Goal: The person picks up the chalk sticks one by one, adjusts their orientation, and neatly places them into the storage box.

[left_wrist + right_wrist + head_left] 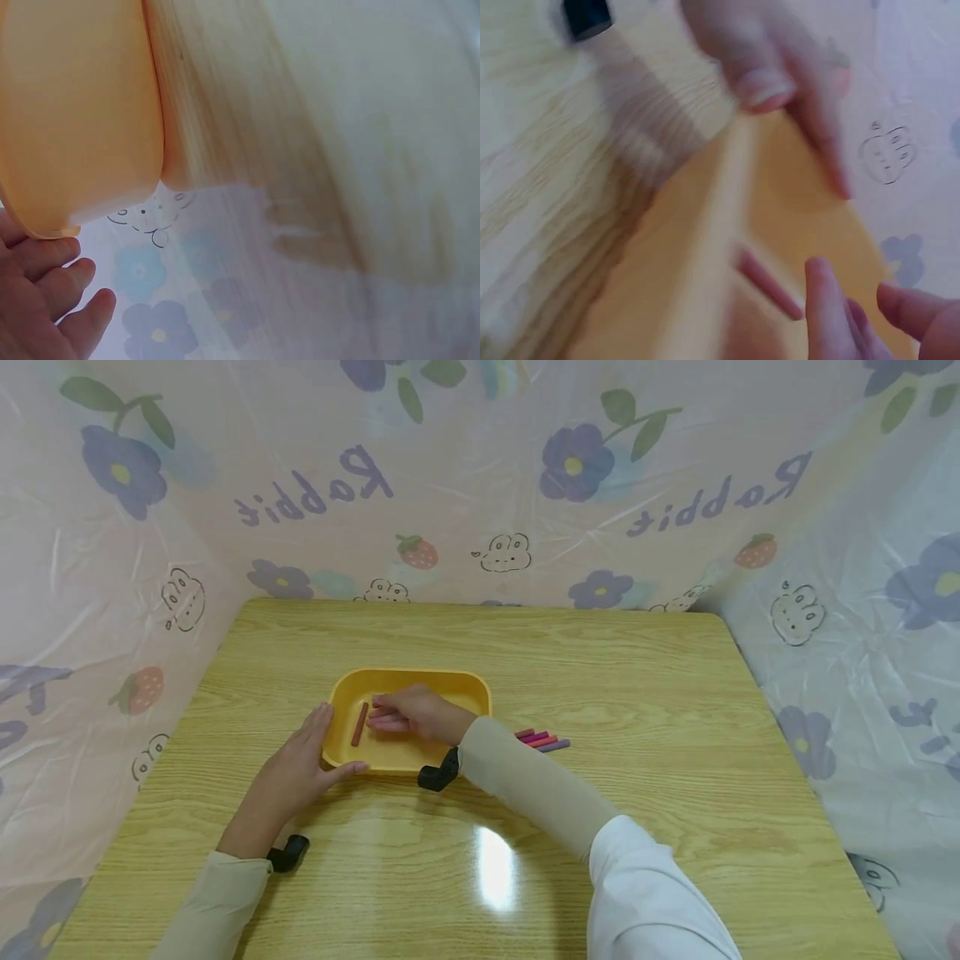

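Note:
A yellow-orange tray (412, 762) stands on the table, left of its middle. My left hand (296, 768) rests against the tray's near left corner, fingers at the left rim and thumb along the front rim. In the left wrist view, fingertips (67, 251) touch the rim. My right hand (408, 712) is inside the tray with its fingers extended to the left. The right wrist view shows its fingers (829, 315) apart from the thumb. Near those fingertips a thin reddish-brown stick (360, 724), shaped like a crayon, lies on the tray floor.
Several coloured sticks (543, 741), brown, magenta, coral and purple, lie side by side on the wooden table (637, 693) right of the tray, partly behind my right forearm. A patterned sheet (480, 485) hangs around the table's back and sides.

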Demonstrator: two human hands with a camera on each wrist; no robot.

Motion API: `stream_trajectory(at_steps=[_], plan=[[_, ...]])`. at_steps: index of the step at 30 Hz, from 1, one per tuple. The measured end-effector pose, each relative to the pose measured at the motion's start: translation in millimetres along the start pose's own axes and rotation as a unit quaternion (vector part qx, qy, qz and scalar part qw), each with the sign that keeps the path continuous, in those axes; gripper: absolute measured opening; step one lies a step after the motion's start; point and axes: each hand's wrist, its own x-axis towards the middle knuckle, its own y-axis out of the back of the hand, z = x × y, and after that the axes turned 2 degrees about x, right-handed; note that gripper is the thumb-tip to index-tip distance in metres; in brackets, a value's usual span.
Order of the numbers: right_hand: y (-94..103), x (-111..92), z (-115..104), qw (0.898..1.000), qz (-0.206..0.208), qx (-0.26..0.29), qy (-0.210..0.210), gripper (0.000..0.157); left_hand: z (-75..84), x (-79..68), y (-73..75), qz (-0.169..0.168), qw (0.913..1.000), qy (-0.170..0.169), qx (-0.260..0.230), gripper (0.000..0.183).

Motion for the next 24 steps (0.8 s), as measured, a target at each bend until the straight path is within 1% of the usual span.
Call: stream_trajectory(at_steps=[3, 5, 9, 13, 17, 20, 24], plan=[[-1.0, -8.2, -9.1, 1.0, -0.028, -0.005, 0.007, 0.038, -0.8, 0.5, 0.7, -0.002, 1.0, -0.001, -0.002, 0.112], [-1.1, -14.6, -14.0, 0.999, -0.047, -0.014, 0.014, 0.04, -0.8, 0.6, 1.3, -0.003, 1.0, -0.001, -0.004, 0.112], [1.2, -28.8, -21.0, 0.995, -0.078, -0.044, 0.035, 0.035, -0.6, 0.4, 1.7, -0.005, 0.9999, 0.004, -0.008, 0.113], [10.5, -44.4, -26.2, 0.99, -0.111, -0.067, 0.061, 0.029, 0.1, -0.3, 2.3, -0.01, 0.9999, 0.011, -0.005, 0.113], [27.7, -63.9, -32.4, 0.978, -0.152, -0.108, 0.09, 0.032, 0.3, -0.6, 3.0, -0.015, 0.9998, 0.011, -0.006, 0.112], [44.8, -79.3, -35.8, 0.97, -0.165, -0.142, 0.107, 0.035, 0.4, -0.5, 2.4, -0.016, 0.9998, 0.01, -0.008, 0.113], [70.9, -98.3, -36.4, 0.963, -0.149, -0.181, 0.13, 0.038, 1.5, -1.3, 1.3, -0.016, 0.9998, 0.006, -0.008, 0.113]])
